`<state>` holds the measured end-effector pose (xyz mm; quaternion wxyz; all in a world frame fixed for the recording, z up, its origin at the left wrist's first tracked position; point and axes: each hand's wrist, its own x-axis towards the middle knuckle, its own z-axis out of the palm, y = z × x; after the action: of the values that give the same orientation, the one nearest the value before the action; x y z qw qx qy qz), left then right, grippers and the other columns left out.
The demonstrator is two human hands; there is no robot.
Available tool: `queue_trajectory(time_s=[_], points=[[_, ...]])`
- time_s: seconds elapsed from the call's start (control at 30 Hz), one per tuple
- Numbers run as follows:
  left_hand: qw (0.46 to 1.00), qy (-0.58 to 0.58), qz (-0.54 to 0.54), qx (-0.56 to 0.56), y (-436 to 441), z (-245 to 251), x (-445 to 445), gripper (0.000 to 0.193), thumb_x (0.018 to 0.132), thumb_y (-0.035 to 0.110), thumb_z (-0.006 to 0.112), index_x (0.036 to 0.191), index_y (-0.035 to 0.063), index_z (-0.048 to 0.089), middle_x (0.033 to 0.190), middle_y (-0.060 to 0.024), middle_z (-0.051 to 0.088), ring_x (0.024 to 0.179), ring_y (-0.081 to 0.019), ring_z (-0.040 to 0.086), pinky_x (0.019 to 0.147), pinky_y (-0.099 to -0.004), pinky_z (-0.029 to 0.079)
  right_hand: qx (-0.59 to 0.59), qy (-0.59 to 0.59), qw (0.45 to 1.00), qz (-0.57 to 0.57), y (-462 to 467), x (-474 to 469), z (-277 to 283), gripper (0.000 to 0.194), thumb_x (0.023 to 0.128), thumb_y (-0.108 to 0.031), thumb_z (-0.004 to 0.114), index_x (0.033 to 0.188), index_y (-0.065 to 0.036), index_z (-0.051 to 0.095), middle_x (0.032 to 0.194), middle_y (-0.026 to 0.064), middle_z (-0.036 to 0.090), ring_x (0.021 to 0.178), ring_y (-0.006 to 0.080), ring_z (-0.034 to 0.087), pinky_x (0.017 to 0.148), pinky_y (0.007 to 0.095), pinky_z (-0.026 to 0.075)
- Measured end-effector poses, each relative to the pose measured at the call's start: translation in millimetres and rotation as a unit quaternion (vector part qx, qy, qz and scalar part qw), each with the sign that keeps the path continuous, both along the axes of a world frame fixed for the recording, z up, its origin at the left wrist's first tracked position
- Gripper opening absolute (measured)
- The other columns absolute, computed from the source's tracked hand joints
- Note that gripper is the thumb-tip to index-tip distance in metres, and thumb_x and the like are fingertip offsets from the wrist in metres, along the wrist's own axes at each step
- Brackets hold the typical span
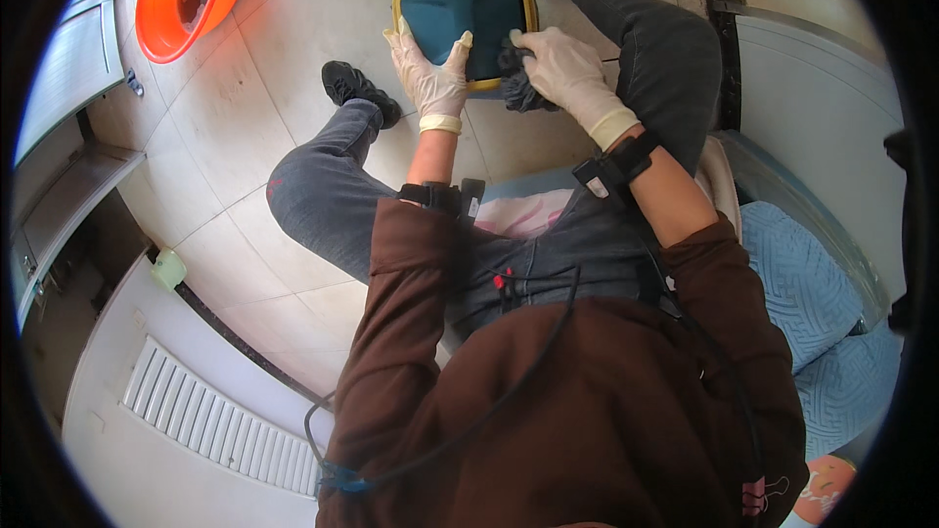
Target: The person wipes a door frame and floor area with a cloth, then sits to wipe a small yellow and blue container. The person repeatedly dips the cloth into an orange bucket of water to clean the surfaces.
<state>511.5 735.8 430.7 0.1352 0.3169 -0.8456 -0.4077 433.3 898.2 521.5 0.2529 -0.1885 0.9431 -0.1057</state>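
A rounded-square, dark teal object (pixel 488 4) with a yellow rim is in front of me between my feet; I cannot tell whether it is a bin or a stool. Over its near left corner, my left hand (pixel 433 77) in a pale latex glove grips the rim, fingers at the left side and thumb on the teal face. My right hand (pixel 565 70), gloved alike, pinches a crumpled dark grey cloth (pixel 527 88) against the right side of the rim. Part of the cloth hangs below the fingers.
An orange plastic basin (pixel 161 33) with something pale inside stands on the tiled floor (pixel 242 117) at upper left. Left are an open cabinet (pixel 66 198) and a white louvred panel (pixel 220 425). Blue patterned cushions (pixel 792 286) lie at right. A black cable (pixel 469 433) crosses my brown top.
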Motion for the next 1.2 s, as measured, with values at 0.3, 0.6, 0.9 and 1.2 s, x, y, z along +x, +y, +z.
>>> queue_trajectory(time_s=[0.3, 0.6, 0.9, 1.2], points=[[0.999, -0.004, -0.024, 0.026, -2.5, 9.4, 1.8, 0.087, 0.082, 0.041, 0.080, 0.145, -0.0041, 0.042, 0.152, -0.0356, 0.033, 0.147, -0.0443, 0.028, 0.119, -0.0451, 0.024, -0.198, 0.144, 0.955, -0.167, 23.1, -38.1, -15.2, 0.043, 0.089, -0.034, 0.068, 0.130, -0.022, 0.064, 0.114, 0.0165, 0.066, 0.107, 0.0372, 0.063, 0.092, 0.0443, 0.051], [0.998, 0.012, 0.013, 0.056, 0.0, 0.4, 2.0, 0.096, 0.075, 0.040, 0.085, 0.148, -0.0028, 0.039, 0.155, -0.0307, 0.031, 0.147, -0.0422, 0.027, 0.121, -0.0450, 0.022, -0.196, -0.045, 0.977, -0.065, -22.4, 7.1, 5.0, 0.058, 0.076, -0.018, 0.066, 0.134, -0.017, 0.058, 0.114, 0.0205, 0.062, 0.102, 0.0425, 0.063, 0.092, 0.0463, 0.052], [0.999, 0.022, -0.007, 0.024, 1.3, 4.8, 0.9, 0.091, 0.074, 0.033, 0.087, 0.143, -0.0050, 0.043, 0.148, -0.0269, 0.042, 0.140, -0.0382, 0.039, 0.117, -0.0422, 0.029, -0.235, 0.017, 0.955, -0.180, 29.5, -24.7, -1.7, 0.052, 0.078, -0.026, 0.072, 0.128, -0.013, 0.066, 0.121, 0.0202, 0.067, 0.113, 0.0366, 0.063, 0.100, 0.0417, 0.049], [0.957, 0.128, 0.108, 0.238, -15.4, 15.8, 2.6, 0.047, 0.102, 0.025, 0.059, 0.137, -0.0050, 0.051, 0.129, -0.0153, 0.061, 0.117, -0.0240, 0.058, 0.104, -0.0341, 0.044, -0.262, 0.068, 0.915, -0.300, -11.4, -25.9, -61.3, 0.083, 0.076, -0.034, 0.084, 0.144, -0.005, 0.047, 0.136, 0.0278, 0.055, 0.126, 0.0422, 0.053, 0.108, 0.0458, 0.043]])
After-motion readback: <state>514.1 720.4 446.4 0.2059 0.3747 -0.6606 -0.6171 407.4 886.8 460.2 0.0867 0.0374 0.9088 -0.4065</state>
